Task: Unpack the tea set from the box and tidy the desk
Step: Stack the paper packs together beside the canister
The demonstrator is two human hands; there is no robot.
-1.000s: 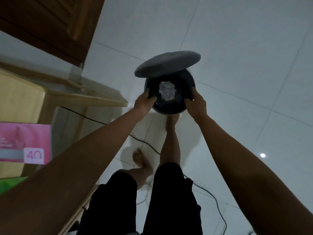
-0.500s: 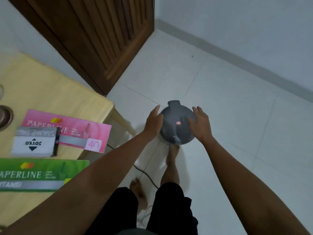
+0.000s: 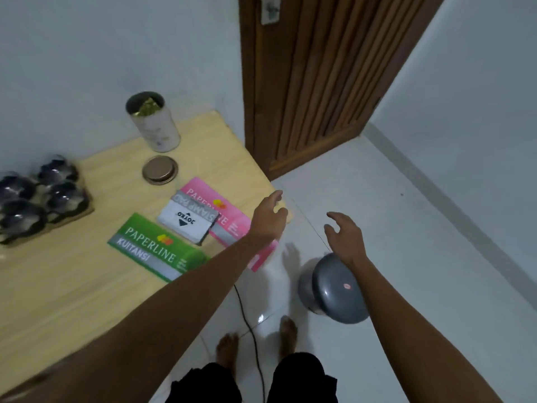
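Note:
On the wooden desk [image 3: 72, 286] at the far left, several dark wrapped tea cups [image 3: 37, 199] sit in a cardboard tray. An open white tin [image 3: 154, 125] stands at the desk's back, its round lid [image 3: 159, 170] lying in front of it. My left hand [image 3: 268, 216] hovers open over the desk's right corner, holding nothing. My right hand [image 3: 344, 237] hangs open above the floor, just over a grey lidded bin [image 3: 334, 289], not touching it.
A green Paperline booklet [image 3: 157, 251], a pink Paperline booklet [image 3: 223, 219] and a white stamp-pad box [image 3: 187, 221] lie near the desk's right edge. A black cable [image 3: 250, 324] runs across the white tiled floor by my bare feet. A brown wooden door [image 3: 313, 82] stands behind.
The bin's lid came shut and both hands let go of it and rose. My view swung up and left, so the desk with the cups and tin came into sight.

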